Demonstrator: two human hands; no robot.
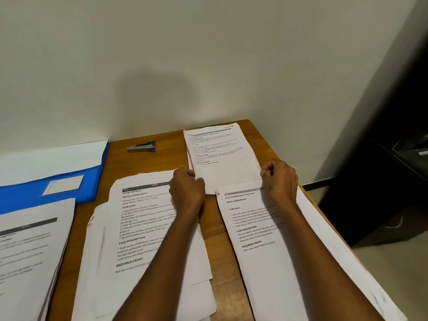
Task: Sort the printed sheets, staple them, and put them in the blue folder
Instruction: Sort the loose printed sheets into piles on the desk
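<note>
On my feed the far left edge shows a thick stack of printed sheets point(30, 249) at the near corner of the wooden tabletop point(143, 163), its text blurred. Just behind it lies the blue folder point(69, 181), flat, with a white label on its cover and white paper point(53, 158) showing along its far side; I cannot tell whether that paper is tucked inside or only lying on top. Moving right, a small stapler point(141, 146) with a blue tip sits alone near the wall, apart from every pile. Nearer me, in the middle, a loose pile point(143, 239) is fanned out, its top page headed with bold lines such as "TASK GOAL" and "REQUIRED PROPS". My left hand point(186, 189) crosses over that pile's right edge, fingers curled, and its grip is pinched on the near left edge of a set of sheets point(222, 156) that lies farther back, toward the wall. My right hand point(279, 179) has its grip closed on the same set's near right edge, knuckles up, so both hands hold it at its near end. Below the right hand, another pile point(266, 239) runs along the tabletop's right side, its top page also printed, with its far edge overlapping the near end of the held set.
</note>
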